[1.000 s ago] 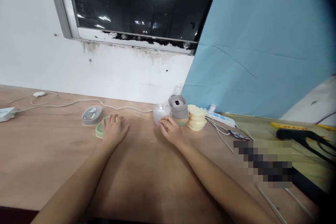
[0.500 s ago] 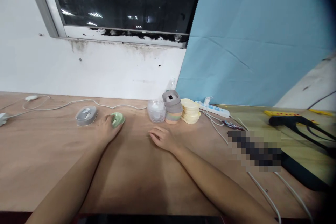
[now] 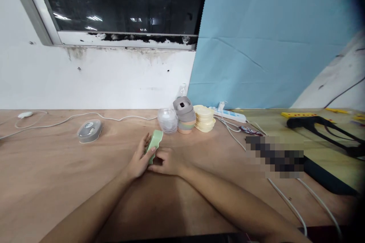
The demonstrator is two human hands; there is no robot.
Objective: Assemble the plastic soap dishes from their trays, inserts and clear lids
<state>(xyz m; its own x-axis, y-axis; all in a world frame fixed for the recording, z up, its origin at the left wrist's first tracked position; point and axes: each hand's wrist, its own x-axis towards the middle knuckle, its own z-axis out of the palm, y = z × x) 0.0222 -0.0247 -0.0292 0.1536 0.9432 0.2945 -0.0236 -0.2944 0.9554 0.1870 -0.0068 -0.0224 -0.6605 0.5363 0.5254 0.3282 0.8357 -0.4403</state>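
In the head view my left hand (image 3: 138,162) is closed on a light green plastic piece (image 3: 156,139) with a wavy edge, thumb on the near side and fingers behind. The piece stands tilted on its side over the middle of the table. Against its lower right edge my right hand (image 3: 170,162) is closed, fingers curled and thumb stretched toward the lower end; the exact contact of those fingertips is partly hidden. To the left, apart from both hands, sits a grey rounded case (image 3: 90,131) with a clear-looking outer rim.
Behind my hands stand clear plastic bowls (image 3: 167,120), a stack of grey and coloured rings (image 3: 185,111) and stacked pale yellow dishes (image 3: 204,118). A white power strip (image 3: 230,115) with cables lies right of them. A black frame-like object (image 3: 319,131) is far right.
My left hand has lifted the green piece from the table, brought it right and turned it on its side. My right hand has moved left and down to meet it.
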